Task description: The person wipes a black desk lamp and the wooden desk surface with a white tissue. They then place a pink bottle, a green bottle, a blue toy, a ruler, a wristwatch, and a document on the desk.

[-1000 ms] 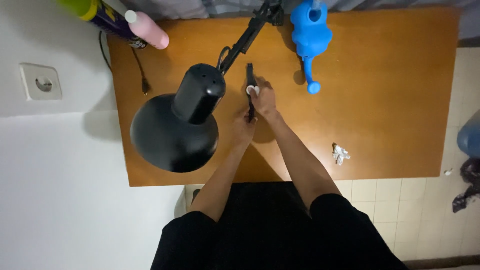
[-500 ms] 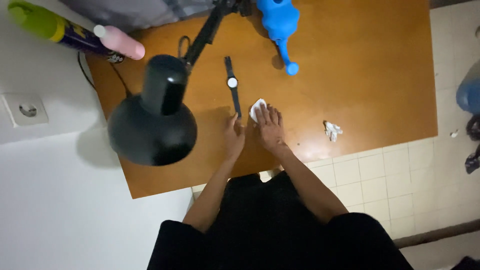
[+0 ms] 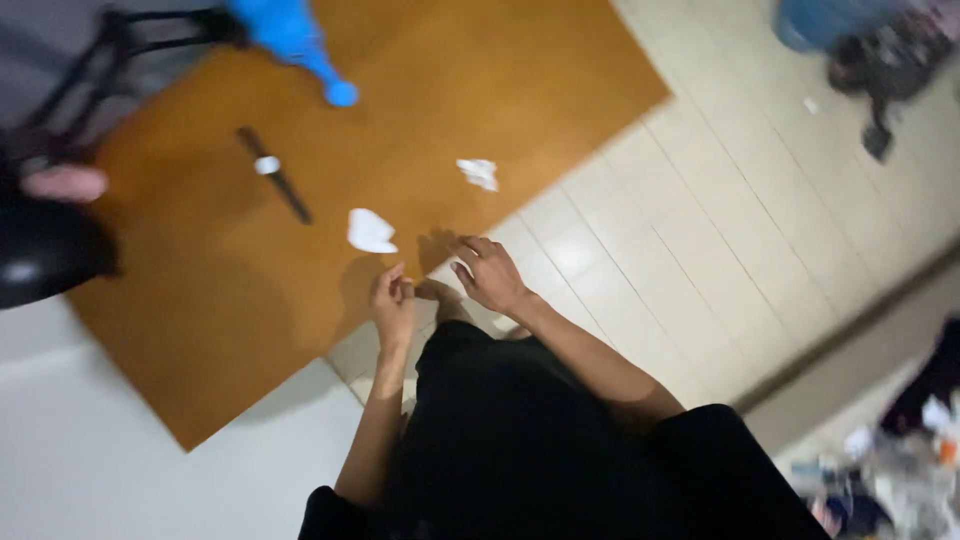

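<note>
at table edge [image 3: 330, 345], both hands empty: left hand [image 3: 393, 305] loosely curled, right hand [image 3: 487, 273] fingers spread, near tissue [image 3: 370, 231].

A lived-in room at home: a wooden table [image 3: 500, 60] on pale floor tiles [image 3: 720, 230], a black desk lamp [image 3: 40, 250], a blue watering can [image 3: 290, 35], clutter piled on the floor [image 3: 890, 470].

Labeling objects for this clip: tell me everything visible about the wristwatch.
The watch lies flat on the brown table, strap stretched out straight and running diagonally. The strap is dark and thin; the round face looks pale. The picture is blurred, so no finer detail shows. Nothing touches it: both hands are empty at the table's near edge, and a white wipe lies apart from it.
</note>
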